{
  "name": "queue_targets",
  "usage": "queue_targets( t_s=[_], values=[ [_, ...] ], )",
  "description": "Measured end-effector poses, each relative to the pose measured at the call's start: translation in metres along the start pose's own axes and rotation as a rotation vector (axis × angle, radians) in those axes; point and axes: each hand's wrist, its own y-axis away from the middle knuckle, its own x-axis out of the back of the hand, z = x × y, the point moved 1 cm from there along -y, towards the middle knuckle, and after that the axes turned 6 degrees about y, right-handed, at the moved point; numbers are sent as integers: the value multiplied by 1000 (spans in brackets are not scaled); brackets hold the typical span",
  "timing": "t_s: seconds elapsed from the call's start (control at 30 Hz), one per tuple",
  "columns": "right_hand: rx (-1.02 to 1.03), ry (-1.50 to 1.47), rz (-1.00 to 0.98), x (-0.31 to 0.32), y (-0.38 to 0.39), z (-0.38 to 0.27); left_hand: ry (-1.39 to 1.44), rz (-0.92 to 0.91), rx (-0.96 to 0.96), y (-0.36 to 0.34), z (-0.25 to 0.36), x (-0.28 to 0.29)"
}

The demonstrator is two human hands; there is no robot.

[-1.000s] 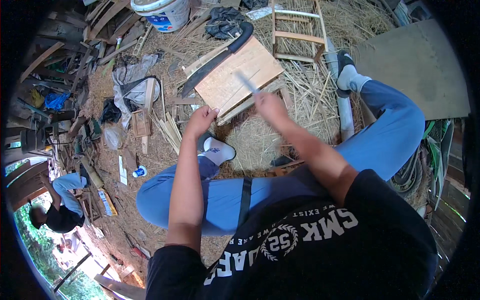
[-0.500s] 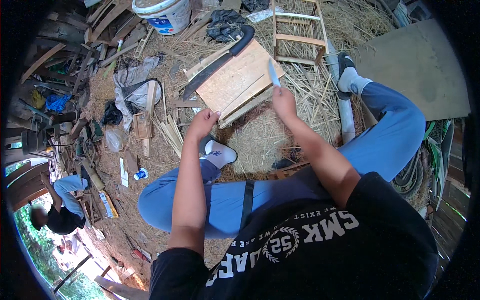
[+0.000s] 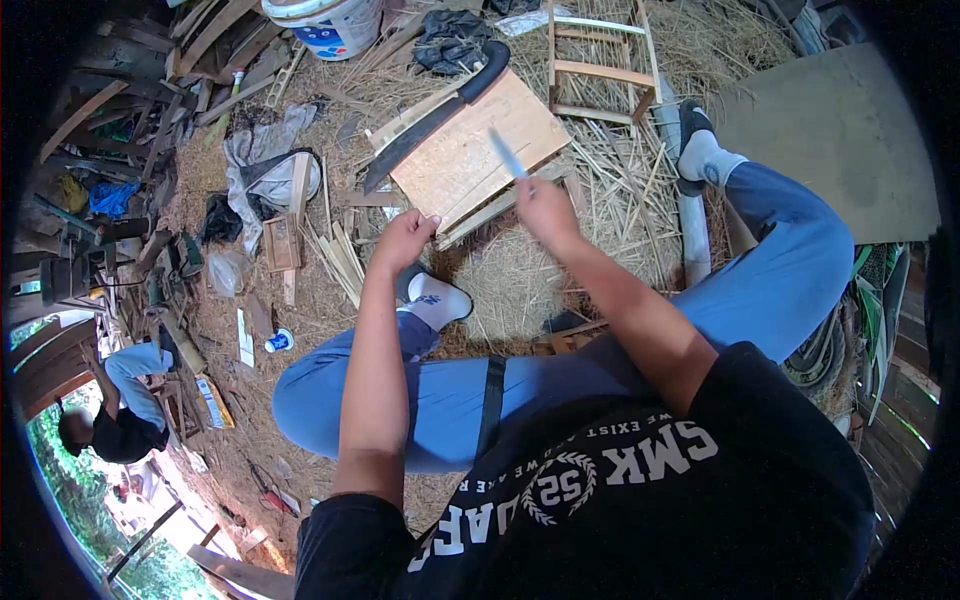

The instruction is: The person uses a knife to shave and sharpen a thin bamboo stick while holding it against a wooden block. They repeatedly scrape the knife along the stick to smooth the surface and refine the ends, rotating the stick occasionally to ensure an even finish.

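My right hand (image 3: 546, 210) is closed round a small knife (image 3: 508, 155), its pale blade slanting up and left over a wooden board (image 3: 470, 140). At the board's near left corner, my left hand (image 3: 407, 238) pinches the end of a thin strip (image 3: 458, 203). The strip runs across the board toward the knife; its far part is hard to make out. Along the board's upper left edge lies a large dark-bladed machete (image 3: 418, 146) with a black handle. My right hand sits just off the board's near edge.
A small wooden frame (image 3: 603, 75) stands beyond the board, and a white bucket (image 3: 328, 28) is at the far left. Thin slivers (image 3: 625, 180) litter the ground. My feet flank the work. Another person (image 3: 120, 410) sits at the far left.
My right hand and the knife have moved left and slightly nearer, with the blade now over the board's middle. My left hand stays almost in place, still pinching the strip.
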Motion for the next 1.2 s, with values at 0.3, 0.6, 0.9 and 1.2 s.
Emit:
queue_targets(
  t_s=[0.3, 0.6, 0.9, 1.2],
  values=[
    [122, 88, -33, 1, 1, 0, -32, 31, -64, -3, -22, 2],
    [198, 65, -109, -43, 34, -17, 44, 10, -62, -6, -8, -6],
    [76, 37, -41, -26, 25, -11, -19, 28, -64, -10, -23, -6],
    [-6, -20, 153, -3, -7, 15, -129, 34, -60, -2, -14, -3]
  ],
)
